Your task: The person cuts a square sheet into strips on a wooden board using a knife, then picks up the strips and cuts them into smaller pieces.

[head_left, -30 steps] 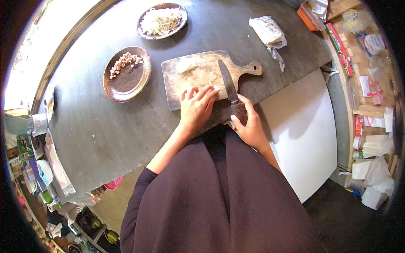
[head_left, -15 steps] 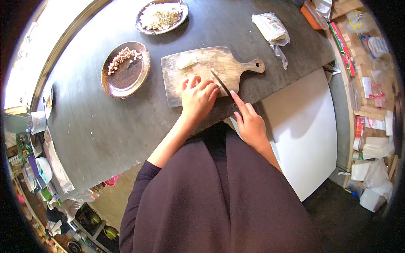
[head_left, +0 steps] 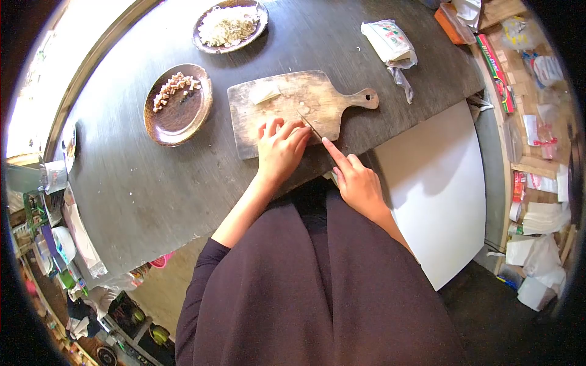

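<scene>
A worn wooden cutting board (head_left: 244, 131) lies near the table's front edge, its handle pointing right. My right hand (head_left: 359, 183) grips a knife (head_left: 311, 125), index finger stretched along its top, the blade angled over the board. Close to the blade's left side, my left hand (head_left: 279, 149) rests on the board with fingers curled down. Whatever is under those fingertips is hidden. A few small pale slices (head_left: 303, 108) lie by the knife tip. Farther back on the board sits a pale, flat-sided piece of food (head_left: 264, 94), apart from both hands.
A brown plate (head_left: 177, 125) with small diced pieces stands left of the board. Behind it, another plate (head_left: 264, 27) holds pale shredded food. A white plastic packet (head_left: 389, 43) lies at the back right. Shelves with packages (head_left: 543, 183) line the right side.
The knife and right hand have shifted slightly left, nearer the left fingers. More pale slices show by the blade tip. The left hand stays curled on the board.
</scene>
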A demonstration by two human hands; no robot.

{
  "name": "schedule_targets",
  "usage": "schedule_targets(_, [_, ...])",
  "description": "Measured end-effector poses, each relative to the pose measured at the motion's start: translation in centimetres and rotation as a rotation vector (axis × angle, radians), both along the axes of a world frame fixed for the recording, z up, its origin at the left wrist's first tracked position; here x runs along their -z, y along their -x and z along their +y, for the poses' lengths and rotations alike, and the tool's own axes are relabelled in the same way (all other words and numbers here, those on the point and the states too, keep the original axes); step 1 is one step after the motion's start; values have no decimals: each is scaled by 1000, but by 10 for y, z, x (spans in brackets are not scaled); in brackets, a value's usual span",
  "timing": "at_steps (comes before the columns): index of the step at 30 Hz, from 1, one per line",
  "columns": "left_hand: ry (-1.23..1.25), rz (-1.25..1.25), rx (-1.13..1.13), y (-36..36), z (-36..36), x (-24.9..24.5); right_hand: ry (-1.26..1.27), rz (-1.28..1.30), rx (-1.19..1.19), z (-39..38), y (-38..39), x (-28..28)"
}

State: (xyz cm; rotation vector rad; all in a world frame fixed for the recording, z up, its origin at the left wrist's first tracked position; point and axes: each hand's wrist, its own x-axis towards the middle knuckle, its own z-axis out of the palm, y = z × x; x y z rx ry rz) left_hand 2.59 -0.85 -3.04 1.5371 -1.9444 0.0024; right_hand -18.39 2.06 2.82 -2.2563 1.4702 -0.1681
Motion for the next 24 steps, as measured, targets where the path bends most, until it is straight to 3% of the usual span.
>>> schedule_targets(12, [-36,19,-31,1,2,-4,29,155,-38,0,0,-7])
schedule_targets(24, [-26,47,-23,1,3,-2,30,142,-30,1,0,-1])
